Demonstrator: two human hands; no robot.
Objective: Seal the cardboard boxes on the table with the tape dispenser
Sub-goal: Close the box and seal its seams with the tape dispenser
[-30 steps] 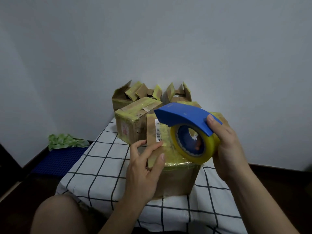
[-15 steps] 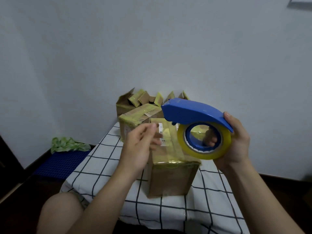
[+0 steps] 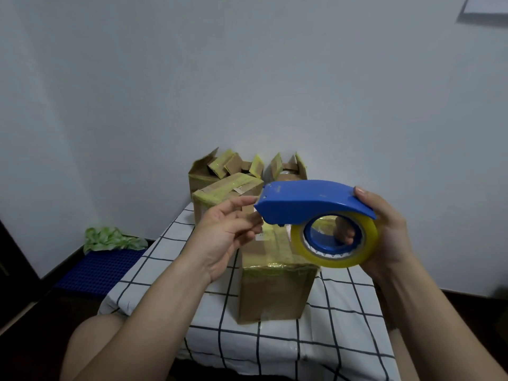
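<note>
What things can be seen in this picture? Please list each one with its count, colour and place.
tape dispenser: one, blue, in the air above the front box
tape roll: one, yellowish, on the dispenser
front box: one, brown with yellowish tape, closed, near the table's front
second box: one, brown, taped, closed, behind on the left
open boxes: two, brown, at the back by the wall, left one and right one
tablecloth: one, white with black grid, over the table
mat: one, blue, on the floor, left
crumpled thing: one, green, on the mat
sheet: one, pale, on the wall, top right
left hand: fingers extended toward the dispenser's front
right hand: grips the dispenser
knee: bottom left
</note>
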